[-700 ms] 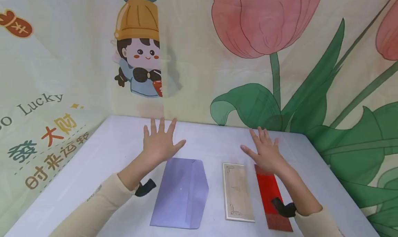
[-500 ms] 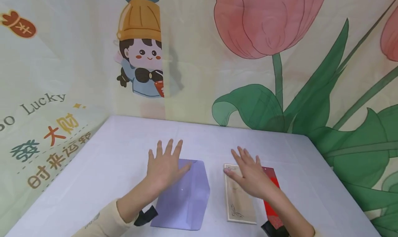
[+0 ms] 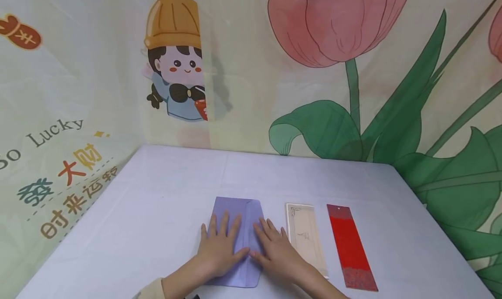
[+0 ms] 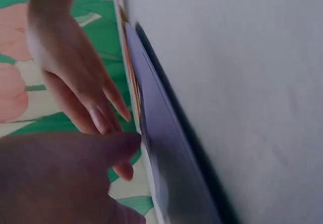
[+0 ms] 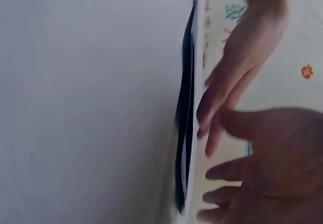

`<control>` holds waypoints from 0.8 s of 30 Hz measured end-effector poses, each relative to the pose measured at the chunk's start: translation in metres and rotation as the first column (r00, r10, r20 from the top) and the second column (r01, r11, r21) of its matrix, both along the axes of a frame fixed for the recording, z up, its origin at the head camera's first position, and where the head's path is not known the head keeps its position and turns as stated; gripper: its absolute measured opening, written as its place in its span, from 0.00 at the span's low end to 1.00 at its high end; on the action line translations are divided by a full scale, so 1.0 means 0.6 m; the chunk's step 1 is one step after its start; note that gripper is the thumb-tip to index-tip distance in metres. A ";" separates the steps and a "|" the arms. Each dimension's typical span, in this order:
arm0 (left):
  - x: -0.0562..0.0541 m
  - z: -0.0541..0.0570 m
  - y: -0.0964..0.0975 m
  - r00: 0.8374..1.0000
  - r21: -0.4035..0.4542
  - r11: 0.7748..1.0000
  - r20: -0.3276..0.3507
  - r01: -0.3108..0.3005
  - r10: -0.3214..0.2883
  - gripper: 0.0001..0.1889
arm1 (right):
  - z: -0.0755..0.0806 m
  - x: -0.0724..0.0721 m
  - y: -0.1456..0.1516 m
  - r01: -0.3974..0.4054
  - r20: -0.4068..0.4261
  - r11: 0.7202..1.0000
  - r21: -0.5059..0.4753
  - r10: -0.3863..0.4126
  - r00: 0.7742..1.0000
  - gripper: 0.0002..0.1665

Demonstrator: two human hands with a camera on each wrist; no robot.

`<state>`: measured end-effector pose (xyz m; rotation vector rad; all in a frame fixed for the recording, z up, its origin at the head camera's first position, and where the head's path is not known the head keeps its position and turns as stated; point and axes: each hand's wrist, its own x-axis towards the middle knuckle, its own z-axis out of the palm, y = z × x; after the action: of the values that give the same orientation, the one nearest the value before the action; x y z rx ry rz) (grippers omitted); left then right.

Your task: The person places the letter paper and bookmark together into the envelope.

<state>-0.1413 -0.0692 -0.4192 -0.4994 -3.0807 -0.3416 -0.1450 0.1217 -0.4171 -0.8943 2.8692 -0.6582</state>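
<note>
A lavender envelope (image 3: 231, 207) lies on the white table with its pointed flap side to the right. Over its middle my left hand (image 3: 219, 251) is spread flat, fingers straight. My right hand (image 3: 278, 253) reaches across its right edge, straight fingertips on the flap and the thumb close to the left thumb. In the left wrist view the envelope (image 4: 161, 118) appears edge-on, with a dark shadow under its near edge. Both hands have straight fingers, and neither grips anything.
Right of the envelope lies a cream card (image 3: 303, 229) with ornate corner drawings, partly behind my right hand. Farther right is a red bookmark-like strip (image 3: 351, 246) with a small hole near its far end. A printed cloth backdrop (image 3: 243, 72) rises behind the table.
Both hands have come down and inward from above the table onto the envelope. The right hand has moved left, off the card and red strip. The flat items stay put.
</note>
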 end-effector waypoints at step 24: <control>-0.011 -0.065 0.000 0.992 0.005 0.999 -0.124 0.033 -0.032 0.35 | -0.050 -0.002 -0.002 -0.030 -0.081 0.990 0.135 0.042 0.996 0.40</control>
<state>-0.1482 -0.0689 -0.4583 -0.5490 -2.9539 -0.3087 -0.1463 0.1206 -0.4473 -0.9736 2.9206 -0.4294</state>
